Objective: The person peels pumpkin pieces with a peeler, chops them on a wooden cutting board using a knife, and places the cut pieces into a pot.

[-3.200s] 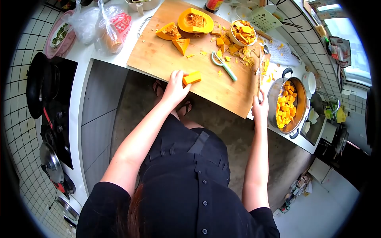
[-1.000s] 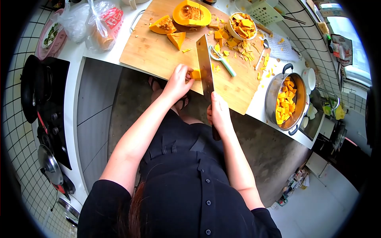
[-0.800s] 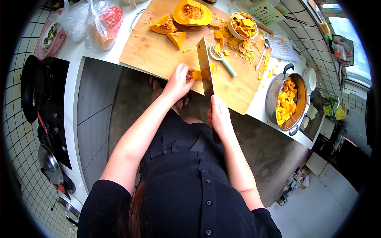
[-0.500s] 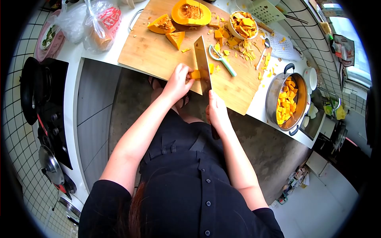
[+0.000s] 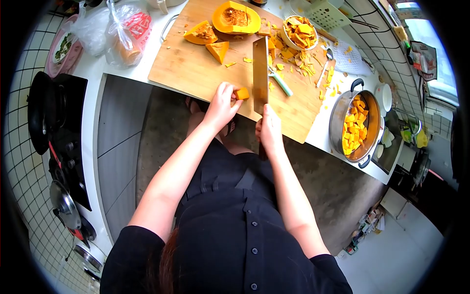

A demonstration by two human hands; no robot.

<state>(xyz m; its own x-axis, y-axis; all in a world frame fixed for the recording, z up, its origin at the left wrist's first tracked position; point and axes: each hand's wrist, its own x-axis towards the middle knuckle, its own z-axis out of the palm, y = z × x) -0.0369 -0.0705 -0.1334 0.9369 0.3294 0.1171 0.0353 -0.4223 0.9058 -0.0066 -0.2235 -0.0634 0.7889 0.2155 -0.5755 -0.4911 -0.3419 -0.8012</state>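
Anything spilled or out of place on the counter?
Yes: pumpkin scraps litter the cutting board beside the heaped white bowl; some lie past the board's edge on the counter. Odd because similar scraps sit in the bowl. The cleaver in the right hand looks undamaged.

Here's the cleaver, gripped in the right hand, standing like a fence between the left hand and the green peeler! Left of it, open cutting board runs to the pumpkin wedges. Right of the blade, another lane follows the near edge, until the steel pot's tall wall and raised black handle block the way.
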